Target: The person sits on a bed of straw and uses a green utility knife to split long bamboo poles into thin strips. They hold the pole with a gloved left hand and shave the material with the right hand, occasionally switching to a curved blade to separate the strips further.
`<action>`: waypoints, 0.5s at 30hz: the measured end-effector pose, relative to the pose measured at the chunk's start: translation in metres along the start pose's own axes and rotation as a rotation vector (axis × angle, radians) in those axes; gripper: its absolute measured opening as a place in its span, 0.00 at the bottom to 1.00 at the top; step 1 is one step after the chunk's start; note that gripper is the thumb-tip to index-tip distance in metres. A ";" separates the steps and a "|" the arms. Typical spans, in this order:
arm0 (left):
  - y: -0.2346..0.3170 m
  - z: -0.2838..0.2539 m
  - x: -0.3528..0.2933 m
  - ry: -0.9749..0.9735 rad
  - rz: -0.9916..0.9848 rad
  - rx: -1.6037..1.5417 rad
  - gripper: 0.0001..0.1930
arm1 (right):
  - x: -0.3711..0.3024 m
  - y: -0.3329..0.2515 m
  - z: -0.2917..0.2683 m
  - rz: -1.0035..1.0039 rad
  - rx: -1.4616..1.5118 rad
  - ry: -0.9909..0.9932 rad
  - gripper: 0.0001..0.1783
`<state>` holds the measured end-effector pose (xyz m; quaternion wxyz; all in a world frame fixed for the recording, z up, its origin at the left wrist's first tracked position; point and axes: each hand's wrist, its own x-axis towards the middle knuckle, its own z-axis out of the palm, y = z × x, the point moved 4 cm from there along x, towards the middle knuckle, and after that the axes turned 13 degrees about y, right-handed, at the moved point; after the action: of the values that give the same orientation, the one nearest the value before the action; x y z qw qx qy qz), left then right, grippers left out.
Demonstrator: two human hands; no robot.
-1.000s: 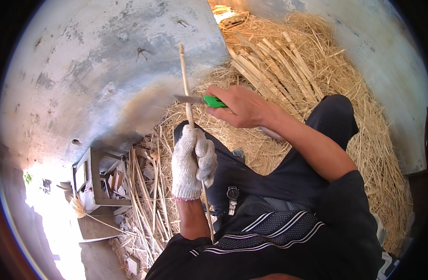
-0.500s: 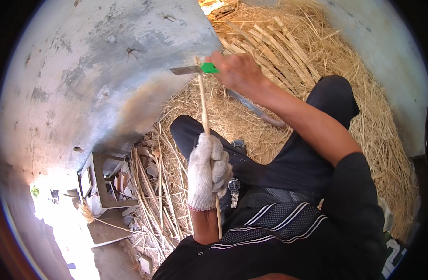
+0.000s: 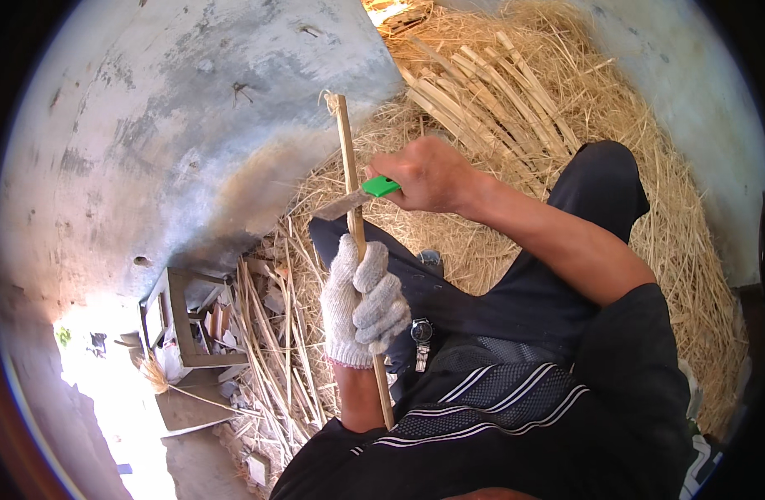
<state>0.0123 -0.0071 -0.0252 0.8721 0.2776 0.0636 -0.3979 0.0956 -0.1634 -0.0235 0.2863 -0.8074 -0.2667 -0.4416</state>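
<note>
My left hand, in a pale knitted glove, is closed around a thin wooden stick. The stick runs upward past the fist, and its lower end reaches my shirt. A curl of shaving hangs at its far tip. My bare right hand grips a knife with a green handle. Its blade points left and lies across the stick just above the gloved fist. The knife handle is mostly hidden in my fingers.
Straw covers the floor around my legs, with a pile of split wooden strips at the far right. Long thin sticks lie at the left beside a box-like frame. A stained wall stands at the left.
My right hand has brought the knife from near the stick's far end down toward the gloved fist. The stick has turned a little, and its tip now leans slightly further left.
</note>
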 end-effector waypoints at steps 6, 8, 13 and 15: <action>-0.049 -0.004 -0.012 0.225 -0.039 0.137 0.24 | 0.013 0.095 0.003 0.378 -0.832 -0.209 0.16; -0.073 0.018 -0.025 0.114 -0.064 0.432 0.24 | 0.001 0.158 -0.018 0.717 -0.689 -0.161 0.17; 0.002 0.004 -0.016 0.362 0.398 0.476 0.19 | 0.016 0.106 -0.022 0.664 -0.181 0.082 0.13; 0.015 0.008 -0.016 0.369 0.522 0.539 0.17 | 0.013 0.066 -0.013 0.458 -0.005 0.053 0.12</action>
<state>0.0121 0.0073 -0.0070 0.8136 0.5696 0.0400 -0.1096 0.1394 -0.2162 -0.0210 0.3839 -0.8357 -0.0679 -0.3868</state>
